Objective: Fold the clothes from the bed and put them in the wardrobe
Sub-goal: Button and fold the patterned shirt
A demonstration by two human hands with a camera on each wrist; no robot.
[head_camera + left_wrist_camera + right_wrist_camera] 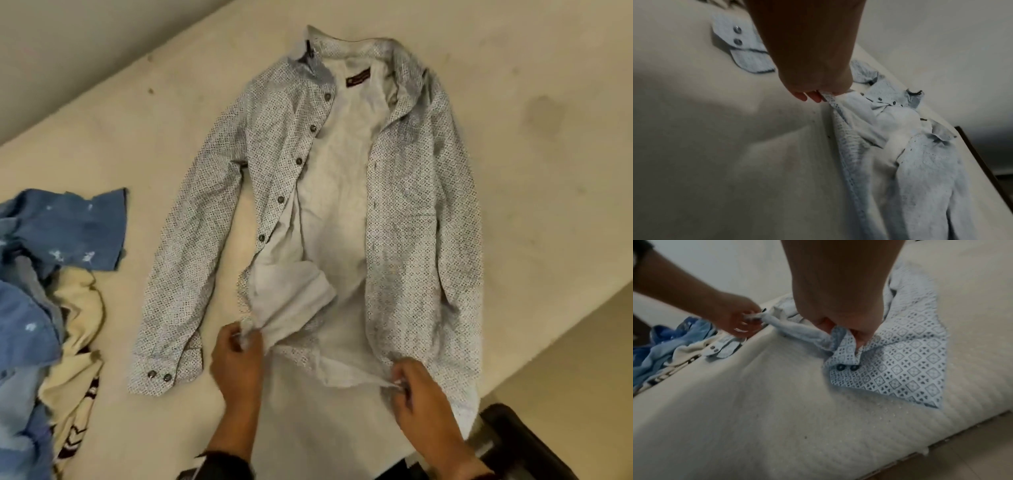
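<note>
A white long-sleeved shirt with a small grey diamond print [421, 205] lies face up and unbuttoned on the cream bed [531, 144], collar far from me. My left hand [239, 339] pinches the bottom corner of the left front panel [828, 97]. My right hand [402, 383] pinches the bottom hem of the right front panel [846, 344]. The hem is stretched between both hands. The left sleeve [178, 274] lies straight beside the body, its two-button cuff [740, 42] near my left hand.
A pile of blue denim clothes [51, 233] and a cream garment with dark stripes [75, 335] lies at the bed's left. A dark object [524, 445] sits by the bed's near right corner, beside the floor [582, 359]. A wall [68, 51] runs behind.
</note>
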